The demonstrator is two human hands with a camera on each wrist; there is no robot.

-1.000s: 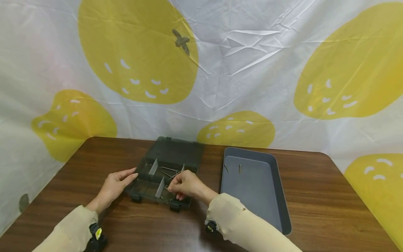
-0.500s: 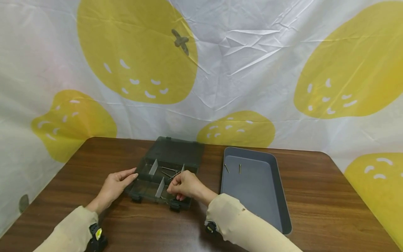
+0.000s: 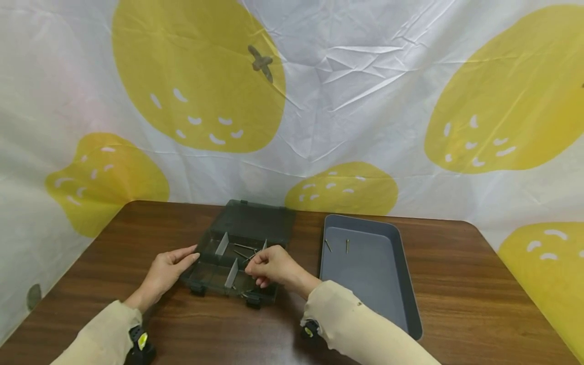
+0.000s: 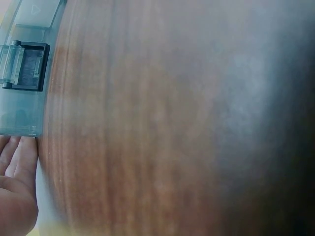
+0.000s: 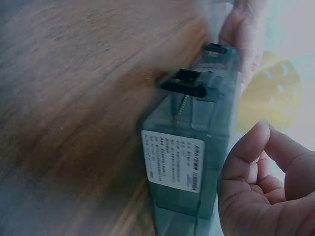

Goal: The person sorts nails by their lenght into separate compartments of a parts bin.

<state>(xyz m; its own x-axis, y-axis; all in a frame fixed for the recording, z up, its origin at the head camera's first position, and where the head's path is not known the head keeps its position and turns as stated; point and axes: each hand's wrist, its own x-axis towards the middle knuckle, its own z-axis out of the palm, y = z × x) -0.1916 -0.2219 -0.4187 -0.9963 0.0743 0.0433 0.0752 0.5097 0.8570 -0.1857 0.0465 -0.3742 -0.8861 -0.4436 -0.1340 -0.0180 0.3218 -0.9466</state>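
A dark translucent compartment box (image 3: pixel 214 284) stands on the table with its lid (image 3: pixel 255 220) folded back. My left hand (image 3: pixel 164 271) touches the box's left end with straight fingers. My right hand (image 3: pixel 272 266) hangs over the front right compartment, its thumb and index fingertips meeting. No thing shows between those tips in the right wrist view; a small piece could be hidden there. Several long screws (image 3: pixel 245 247) lie in the back middle compartment. Through the box's front wall, one threaded screw (image 5: pixel 182 105) shows beneath a latch (image 5: pixel 186 82).
Right of the box stands a shallow grey tray (image 3: pixel 407 284) with two screws (image 3: pixel 348 246) near its far left corner. A printed white label (image 5: pixel 172 160) is on the box's side. The brown wooden table (image 3: pixel 219 334) ends at a patterned cloth (image 3: pixel 310 116).
My right hand has shifted slightly rightward over the compartment, with its thumb and index fingertips still together. My left hand stays at the box's left end. Box and tray have not moved.
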